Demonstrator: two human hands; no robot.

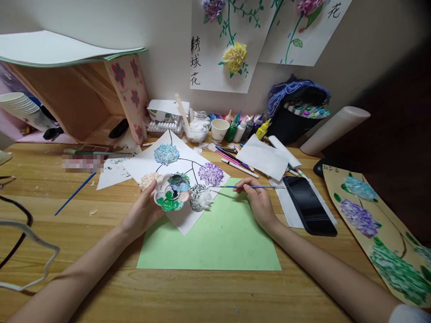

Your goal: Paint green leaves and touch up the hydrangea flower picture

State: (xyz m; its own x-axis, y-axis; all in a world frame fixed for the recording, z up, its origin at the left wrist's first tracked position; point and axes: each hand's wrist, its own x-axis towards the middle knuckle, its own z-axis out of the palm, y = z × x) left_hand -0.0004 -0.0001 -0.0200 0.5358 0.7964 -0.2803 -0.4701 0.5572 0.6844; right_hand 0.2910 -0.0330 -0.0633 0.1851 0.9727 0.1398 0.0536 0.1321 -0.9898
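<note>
My left hand (144, 207) grips a round paint palette (172, 192) smeared with green, black, blue and peach paint, held above the white paper (184, 224). In my right hand (256, 199) is a thin blue paintbrush (259, 186), its tip pointing left near a partly blackened white flower (202, 198). Whether the tip touches the petals I cannot tell. The same paper bears a light blue flower (166, 154), a purple flower (211, 173) and a cream flower (150, 180) partly behind the palette, joined by dark painted stems. Green sheet (215, 246) lies beneath.
A black phone (310, 205) lies on white tissue at right, beside a tan flower picture (380, 233). Behind stand a paper cup (220, 130), paint bottles (239, 131) and a bowl of white scraps (196, 131). Another blue brush (75, 194) lies at left.
</note>
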